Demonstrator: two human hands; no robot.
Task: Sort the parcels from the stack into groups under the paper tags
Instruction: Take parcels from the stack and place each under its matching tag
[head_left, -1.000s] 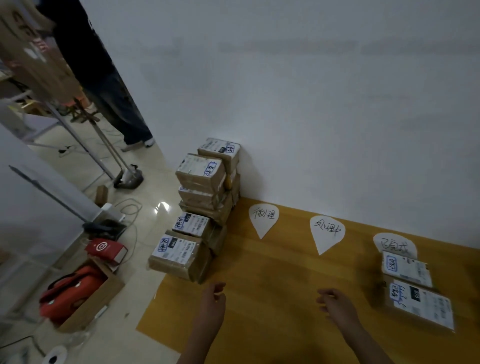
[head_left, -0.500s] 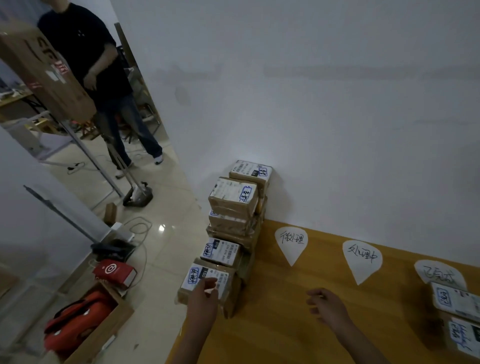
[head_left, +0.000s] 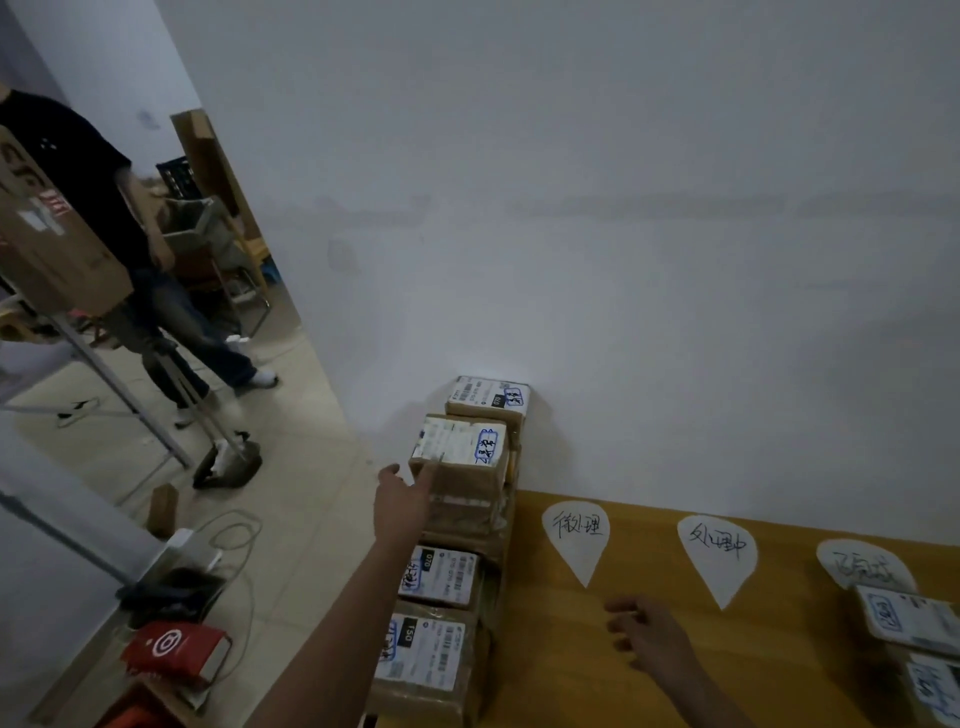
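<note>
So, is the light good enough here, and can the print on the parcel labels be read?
Head view: dim, flat light with a faint shadow beside the stack; wide-angle bending toward the edges; the handwriting on the paper tags shows, but the label print is too soft to read.

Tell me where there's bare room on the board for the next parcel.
Bare board lies below the left tag and the middle tag, with the right hand between them. Crowded: two parcels under the right tag, the stack along the left edge.
</note>
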